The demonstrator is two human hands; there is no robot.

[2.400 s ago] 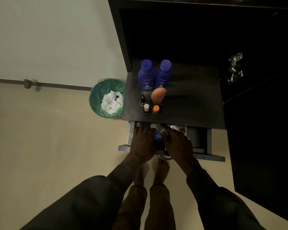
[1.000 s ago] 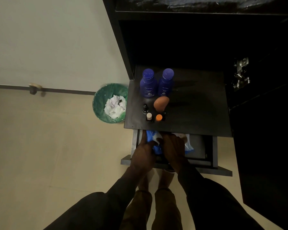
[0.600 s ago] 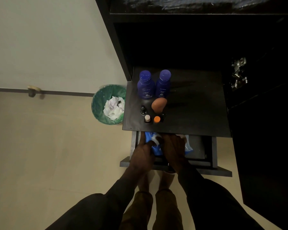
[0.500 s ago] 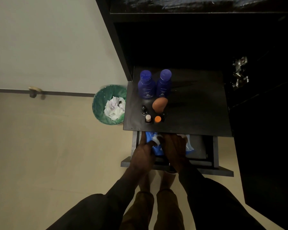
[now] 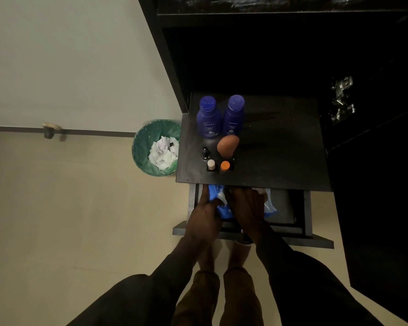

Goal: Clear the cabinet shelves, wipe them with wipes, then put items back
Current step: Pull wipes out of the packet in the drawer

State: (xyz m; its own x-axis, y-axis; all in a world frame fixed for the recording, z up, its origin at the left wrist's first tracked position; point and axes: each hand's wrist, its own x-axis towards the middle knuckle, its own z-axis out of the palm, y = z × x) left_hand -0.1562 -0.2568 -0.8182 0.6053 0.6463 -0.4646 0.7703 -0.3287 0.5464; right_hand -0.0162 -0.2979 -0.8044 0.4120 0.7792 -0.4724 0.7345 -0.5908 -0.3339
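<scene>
While I lean over the open drawer (image 5: pixel 299 229), the blue wipes pack (image 5: pixel 224 209) lies inside it, directly between and under my two hands, below the front edge of the dark shelf top (image 5: pixel 280 156); starting at the far left, a small round doorstop (image 5: pixel 49 131) sits at the base of the pale wall, on the smooth beige floor; next comes the green bin (image 5: pixel 143 147), round and lined with crinkled plastic, holding crumpled white wipes (image 5: pixel 163 154), just beside the cabinet's left edge; my left hand (image 5: pixel 204 220) reaches into the drawer with fingers curled onto the left side of the soft, glossy pack, the forefinger stretched along its edge; a white wipe or flap (image 5: pixel 222 199) shows between my hands, and I cannot tell which; my right hand (image 5: pixel 247 208) lies over the pack's middle with fingers bent down on it, though whether it pinches anything I cannot tell; a crinkled corner of the pack sticks out to the right of that hand; above, on the matte top, two rounded blue lotion bottles (image 5: pixel 209 121) stand upright, touching; before them lies an egg-shaped orange sponge (image 5: pixel 227 144), with three small bottles (image 5: pixel 211 164) near it; a shiny metal hinge (image 5: pixel 342 97) glints on the black door at far right.
</scene>
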